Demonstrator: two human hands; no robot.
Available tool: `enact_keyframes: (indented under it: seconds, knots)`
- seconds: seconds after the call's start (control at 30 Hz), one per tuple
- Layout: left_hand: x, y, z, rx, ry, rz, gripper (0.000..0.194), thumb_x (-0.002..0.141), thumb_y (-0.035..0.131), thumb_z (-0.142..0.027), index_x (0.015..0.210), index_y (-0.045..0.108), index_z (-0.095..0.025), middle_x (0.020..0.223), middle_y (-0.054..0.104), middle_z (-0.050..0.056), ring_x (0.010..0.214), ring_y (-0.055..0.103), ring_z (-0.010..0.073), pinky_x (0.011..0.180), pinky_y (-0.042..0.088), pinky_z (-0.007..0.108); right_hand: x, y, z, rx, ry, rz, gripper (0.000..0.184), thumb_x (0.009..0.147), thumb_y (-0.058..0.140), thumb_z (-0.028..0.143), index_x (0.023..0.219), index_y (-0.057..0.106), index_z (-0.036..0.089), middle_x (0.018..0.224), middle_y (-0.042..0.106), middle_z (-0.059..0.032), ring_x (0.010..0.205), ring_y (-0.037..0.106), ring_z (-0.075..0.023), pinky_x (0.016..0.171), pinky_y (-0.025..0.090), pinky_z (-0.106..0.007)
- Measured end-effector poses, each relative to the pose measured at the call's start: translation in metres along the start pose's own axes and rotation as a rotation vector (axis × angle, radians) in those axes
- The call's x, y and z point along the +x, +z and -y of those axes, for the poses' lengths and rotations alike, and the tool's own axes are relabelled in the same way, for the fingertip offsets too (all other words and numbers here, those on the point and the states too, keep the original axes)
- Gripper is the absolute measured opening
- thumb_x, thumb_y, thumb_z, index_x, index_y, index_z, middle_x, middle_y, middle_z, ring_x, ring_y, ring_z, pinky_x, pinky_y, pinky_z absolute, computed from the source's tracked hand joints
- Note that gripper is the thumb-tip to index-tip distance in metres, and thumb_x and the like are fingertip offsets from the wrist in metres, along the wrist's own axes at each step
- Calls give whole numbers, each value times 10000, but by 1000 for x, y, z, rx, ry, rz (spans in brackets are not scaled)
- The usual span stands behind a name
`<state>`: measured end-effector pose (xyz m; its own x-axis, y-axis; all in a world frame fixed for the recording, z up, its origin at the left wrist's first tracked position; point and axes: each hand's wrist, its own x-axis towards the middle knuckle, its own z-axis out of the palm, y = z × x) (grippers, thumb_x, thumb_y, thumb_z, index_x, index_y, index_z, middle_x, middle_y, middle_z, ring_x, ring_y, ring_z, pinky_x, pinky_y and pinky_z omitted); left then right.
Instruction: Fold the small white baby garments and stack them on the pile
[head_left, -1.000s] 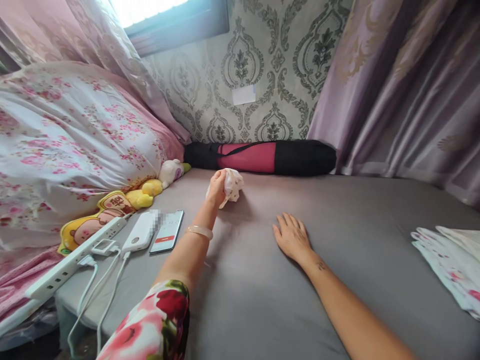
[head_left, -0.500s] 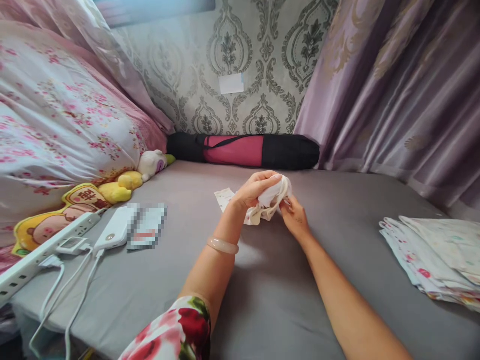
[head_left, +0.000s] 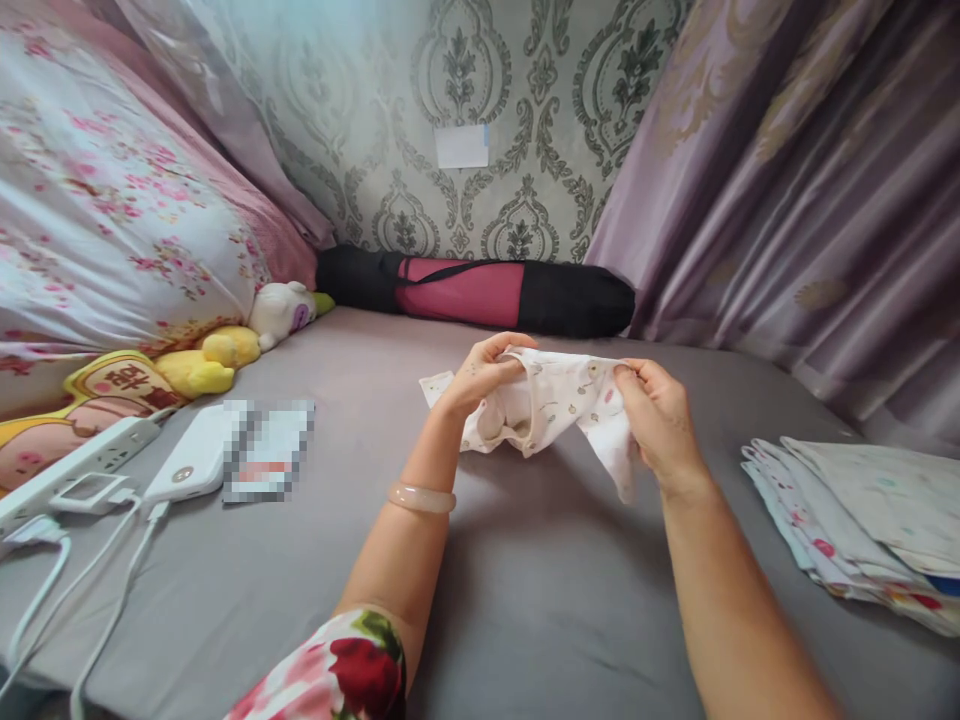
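Right hand [head_left: 661, 420] moved outward | left hand [head_left: 484, 378] opposite | both clamp fingers on cloth [head_left: 564, 392]

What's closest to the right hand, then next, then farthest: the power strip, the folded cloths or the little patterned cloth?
1. Little patterned cloth, pinched in the right hand.
2. Folded cloths, off to that hand's right.
3. Power strip, way over on the left.
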<state>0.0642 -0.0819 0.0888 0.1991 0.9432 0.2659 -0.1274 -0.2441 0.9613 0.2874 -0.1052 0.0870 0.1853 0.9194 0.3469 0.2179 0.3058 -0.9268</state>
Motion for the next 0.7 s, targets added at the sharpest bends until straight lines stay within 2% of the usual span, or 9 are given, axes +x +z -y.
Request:
enact_keyframes:
  seconds: [0.07, 0.13, 0.23, 0.37, 0.47, 0.57, 0.63, 0.7]
  knots:
    - [0, 0, 2, -36, -21, 30, 362, 680, 669, -236, 1038, 659, -183, 789, 647, -10, 644, 546, 85, 607, 403, 196, -3, -10, 15, -16, 82, 85, 323, 771, 603, 479, 931, 644, 201, 637, 624, -7, 533, 542, -164, 470, 387, -255]
    - [-1, 2, 4, -52, -48, 52, 371, 668, 695, -246, 1032, 674, -181, 779, 656, -6, 633, 549, 88, 608, 412, 204, -4, -19, 18, -71, 183, 201, 334, 755, 607, 496, 904, 647, 199, 631, 632, -15, 521, 547, -167, 455, 383, -255]
    - [-3, 7, 10, -43, -99, 72, 333, 651, 714, -259, 974, 703, -176, 791, 672, 10, 659, 570, 106, 625, 429, 219, -1, -33, 2, -268, 274, 396, 314, 752, 593, 499, 763, 646, 190, 594, 616, -8, 502, 522, -146, 440, 349, -238]
    - [-1, 15, 26, -9, -203, 93, 215, 656, 707, -303, 826, 720, -172, 818, 685, 37, 741, 598, 146, 674, 451, 248, 8, -44, -32, -635, 242, 570, 295, 781, 563, 391, 572, 595, 185, 506, 556, 18, 488, 489, -124, 446, 309, -226]
    - [0, 20, 39, 42, -275, 105, 156, 691, 665, -322, 749, 705, -184, 725, 653, 16, 694, 571, 143, 647, 435, 253, 10, -40, -43, -681, 127, 545, 187, 792, 563, 309, 707, 678, 189, 702, 685, -22, 664, 611, -172, 574, 430, -246]
    - [0, 23, 45, 81, -291, 140, 161, 705, 652, -349, 693, 670, -190, 657, 607, -5, 647, 533, 136, 623, 416, 254, 8, -26, -37, -427, -51, 408, 246, 840, 562, 340, 1012, 693, 221, 1054, 707, -58, 971, 641, -209, 835, 485, -304]
    - [-1, 24, 44, 94, -305, 166, 182, 706, 652, -370, 689, 658, -189, 633, 583, -12, 629, 516, 133, 612, 406, 253, 5, -15, -30, -256, -109, 390, 297, 861, 567, 386, 1098, 664, 235, 1114, 687, -61, 1035, 629, -205, 916, 474, -331]
    - [-3, 26, 42, 107, -335, 181, 192, 708, 651, -383, 707, 657, -192, 633, 574, -15, 630, 513, 132, 609, 405, 253, 1, -4, -26, -200, -151, 404, 310, 848, 604, 398, 1111, 657, 244, 1085, 688, -53, 1024, 629, -200, 930, 471, -341]
